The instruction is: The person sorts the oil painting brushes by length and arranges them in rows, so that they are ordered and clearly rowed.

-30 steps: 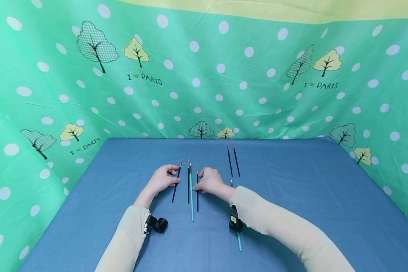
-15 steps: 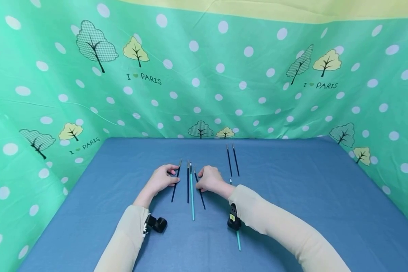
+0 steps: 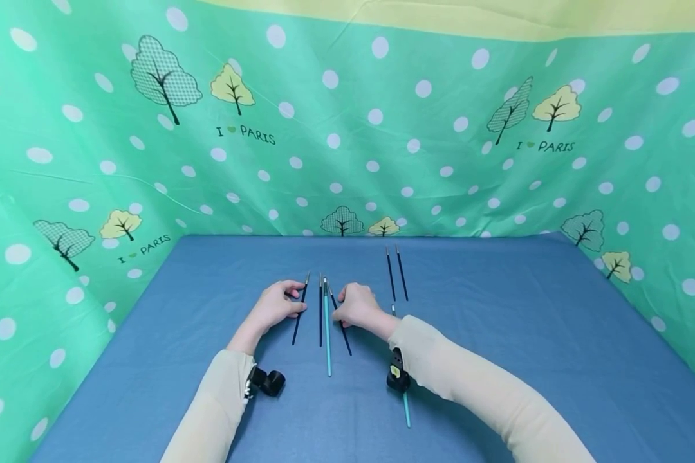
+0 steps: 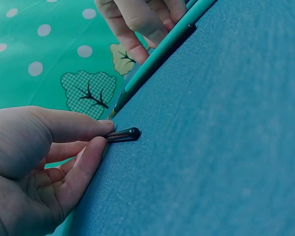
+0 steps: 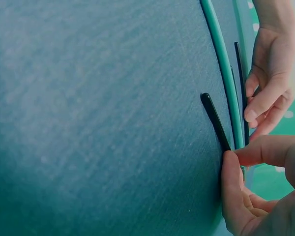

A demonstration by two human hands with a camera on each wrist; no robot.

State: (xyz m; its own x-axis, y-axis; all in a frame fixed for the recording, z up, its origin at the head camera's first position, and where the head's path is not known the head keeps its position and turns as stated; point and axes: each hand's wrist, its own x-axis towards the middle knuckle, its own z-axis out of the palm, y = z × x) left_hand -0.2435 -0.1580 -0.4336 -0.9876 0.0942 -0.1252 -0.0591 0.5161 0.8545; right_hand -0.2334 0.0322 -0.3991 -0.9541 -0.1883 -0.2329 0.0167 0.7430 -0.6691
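In the head view my left hand [image 3: 277, 305] pinches a slim black paintbrush [image 3: 297, 326] between thumb and fingers, bristles pointing away. The left wrist view shows the dark end of that paintbrush [image 4: 132, 133] sticking out past the fingertips. My right hand [image 3: 359, 305] pinches another black paintbrush [image 3: 345, 341], slanted so its bristle end lies close to a teal paintbrush [image 3: 327, 341]. Its rounded handle end [image 5: 206, 101] shows in the right wrist view. Between the hands, a third black paintbrush [image 3: 320, 315] lies just left of the teal one.
Two black paintbrushes, one [image 3: 390, 276] beside the other [image 3: 403, 276], lie farther back on the right. A second teal paintbrush [image 3: 407, 411] is partly hidden under my right wrist. Blue cloth [image 3: 498, 289] covers the table; a green dotted curtain [image 3: 417, 116] hangs behind.
The black paintbrush in my right hand has turned: its bristle end swung left towards the teal paintbrush, its handle end right. My left hand has stayed in place.
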